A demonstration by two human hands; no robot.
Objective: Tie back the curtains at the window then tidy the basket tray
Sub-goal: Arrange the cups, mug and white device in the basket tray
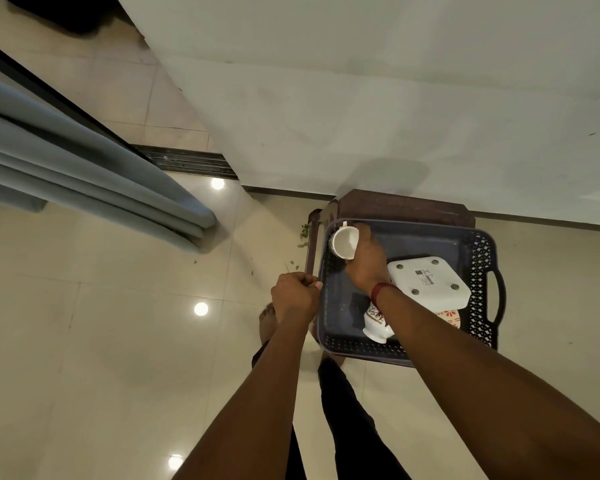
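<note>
A dark perforated basket tray (481, 258) rests on a brown stool (406, 204) by the wall. My right hand (366, 261) grips a white cup (343, 242), tilted on its side in the tray's far left corner. My left hand (295, 296) is closed on the tray's left rim. Inside the tray lie a white square device (430, 284) turned bottom up, a patterned white cup (376, 323) partly under my right forearm, and a red-patterned cup (451, 317) mostly hidden by the device. Grey curtains (84, 174) hang gathered at the left.
A white wall (361, 98) rises right behind the stool. A dark sliding-door track (187, 161) runs across the glossy tiled floor (101, 323). Small green leaf bits (303, 233) lie beside the stool. My bare foot (267, 322) and dark trouser legs stand below the tray.
</note>
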